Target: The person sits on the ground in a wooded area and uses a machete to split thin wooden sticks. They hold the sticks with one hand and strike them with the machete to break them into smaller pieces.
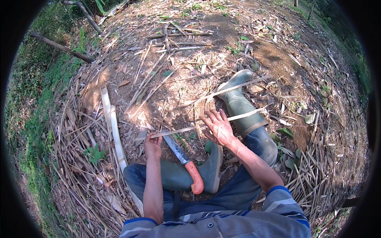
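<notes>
My left hand (153,146) is closed, pinching a long thin pale strip (180,130), which looks like split bamboo, near its left end. The strip runs across to the right, over the green rubber boot (241,106) on my stretched leg. My right hand (219,127) lies over the strip's middle with its fingers spread, hiding part of it. Below the strip, a machete (193,177) with an orange-red handle rests against my other green boot (173,175). Its dark blade points up and left, the tip close to my left hand.
A second pale strip (228,91) crosses the far boot. On the left lies a wide, pale split length (114,131). Piled thin sticks (313,180) lie at the lower right, and crossed branches (167,37) ahead. Dry leaves litter the ground; green plants (33,119) line the left.
</notes>
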Motion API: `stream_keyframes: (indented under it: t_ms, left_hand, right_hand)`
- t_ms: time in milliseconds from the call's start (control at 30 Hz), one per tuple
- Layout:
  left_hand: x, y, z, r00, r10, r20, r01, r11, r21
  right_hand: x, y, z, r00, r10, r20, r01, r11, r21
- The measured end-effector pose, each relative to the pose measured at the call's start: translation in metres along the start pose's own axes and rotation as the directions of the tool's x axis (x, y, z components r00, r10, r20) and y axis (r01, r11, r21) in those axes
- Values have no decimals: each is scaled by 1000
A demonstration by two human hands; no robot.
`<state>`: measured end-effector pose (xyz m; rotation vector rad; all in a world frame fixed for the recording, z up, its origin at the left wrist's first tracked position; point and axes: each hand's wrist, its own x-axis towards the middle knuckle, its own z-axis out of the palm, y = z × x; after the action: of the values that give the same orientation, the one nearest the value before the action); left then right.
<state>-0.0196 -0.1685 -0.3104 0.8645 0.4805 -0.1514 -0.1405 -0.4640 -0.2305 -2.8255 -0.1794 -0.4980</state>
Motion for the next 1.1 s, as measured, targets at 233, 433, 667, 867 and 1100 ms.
stream_keyframes:
  t_ms: [233,433,667,867,1100]
  left_hand:
    - [-65,42,-13,964,-227,139,11,554,832]
    - [-115,85,40,290,150,945,-684,-658,314]
    - [-53,98,29,813,50,580,-522,-378,765]
    - [67,165,84,403,332,853,-545,-662,515]
    - [37,94,50,720,360,592,-507,-309,805]
  right_hand:
    - [-21,26,30,993,-9,120,-25,961,276]
    - [4,6,-8,965,-157,211,87,948,306]
    - [9,-21,-26,980,63,-191,-20,976,216]
    - [-53,-66,30,871,163,464,-403,779,481]
    - [-75,-130,36,698,85,711,-346,910,230]
